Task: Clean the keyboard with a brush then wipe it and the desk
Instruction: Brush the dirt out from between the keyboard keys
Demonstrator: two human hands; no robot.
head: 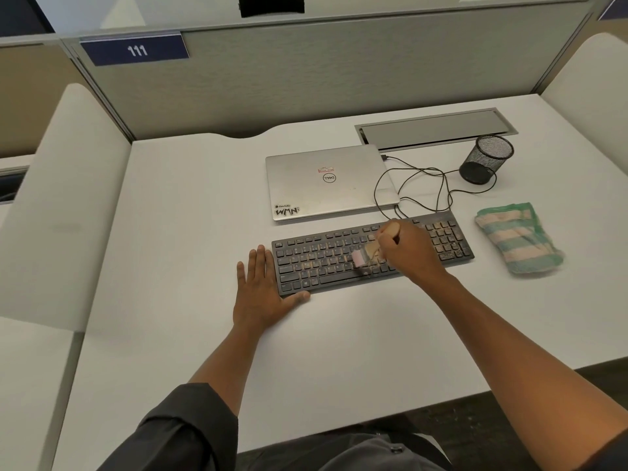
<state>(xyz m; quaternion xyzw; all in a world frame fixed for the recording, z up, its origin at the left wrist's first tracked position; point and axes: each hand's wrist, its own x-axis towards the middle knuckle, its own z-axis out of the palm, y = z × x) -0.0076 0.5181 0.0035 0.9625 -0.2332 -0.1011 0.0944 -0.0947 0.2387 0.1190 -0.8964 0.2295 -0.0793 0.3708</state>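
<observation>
While brushing: the right hand (pixel 406 248) has its fingers curled round the handle of a small brush (pixel 368 253), bristles down on the middle keys of the keyboard (pixel 316 263).
Head view, brush: the pale bristle end sits just left of the knuckles; it is blurred, so I cannot tell its exact angle.
Head view, left hand (pixel 261 294): flat on the desk (pixel 190 212), fingers straight and spread, holding nothing; the thumb lies along the keyboard's near-left corner, most likely to keep it from sliding under the strokes.
Head view, keyboard: black, lying slightly askew near the desk's middle, with light dust showing on the middle keys and the number pad at its right end.
Head view, cloth (pixel 516 237): folded, striped green and pink, lying apart to the right of the keyboard, within reach for the wiping, which looks not yet begun.
Head view, laptop (pixel 328 181): closed, just behind the keyboard, its cable (pixel 421 188) looping toward the keyboard's far edge.
Head view, pen cup (pixel 486 159): black mesh, standing far right, behind the cloth.
Stage: brushing appears underway.
</observation>
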